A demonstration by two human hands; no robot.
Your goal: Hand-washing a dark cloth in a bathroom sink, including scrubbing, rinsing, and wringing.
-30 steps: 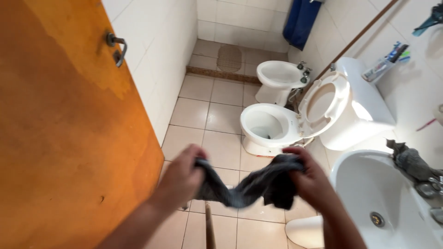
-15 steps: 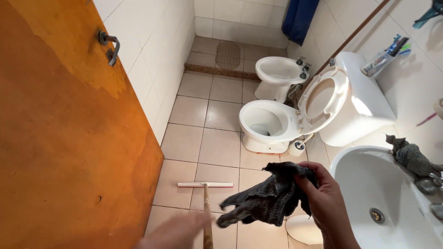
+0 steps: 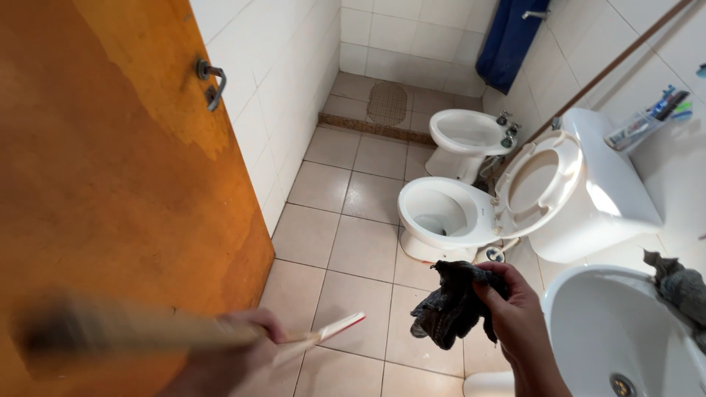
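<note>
**Dark rag in one hand, squeegee in the other, in a tiled bathroom**

A crumpled dark grey rag [image 3: 454, 303] hangs bunched in the right hand [image 3: 515, 312], whose fingers are closed around its upper edge; the cloth droops below the fist, above the beige floor tiles [image 3: 346, 242] and just left of the white washbasin [image 3: 610, 331]. The left hand [image 3: 235, 345], low in the view and blurred, is wrapped around the wooden handle [image 3: 132, 331] of a floor squeegee, which runs across the lower left of the picture. The squeegee's pale, red-edged blade [image 3: 323, 332] is lifted off the tiles and tilted, near the rag but not touching it.

Beyond the rag stands a white toilet [image 3: 448, 213] with its seat and lid [image 3: 540, 180] raised against the cistern [image 3: 610, 191]. A white bidet [image 3: 471, 136] sits just past it, with a small drain grate [image 3: 387, 103] set in the floor further back. A blue towel [image 3: 511, 40] hangs on the far wall. An orange wooden door [image 3: 110, 184] with a metal handle [image 3: 211, 81] fills the left side, against the white wall tiles [image 3: 287, 73]. A second grey cloth [image 3: 680, 283] lies on the washbasin's rim at the right edge, and a cup of toothbrushes [image 3: 651, 117] rests on the ledge above the cistern.
</note>
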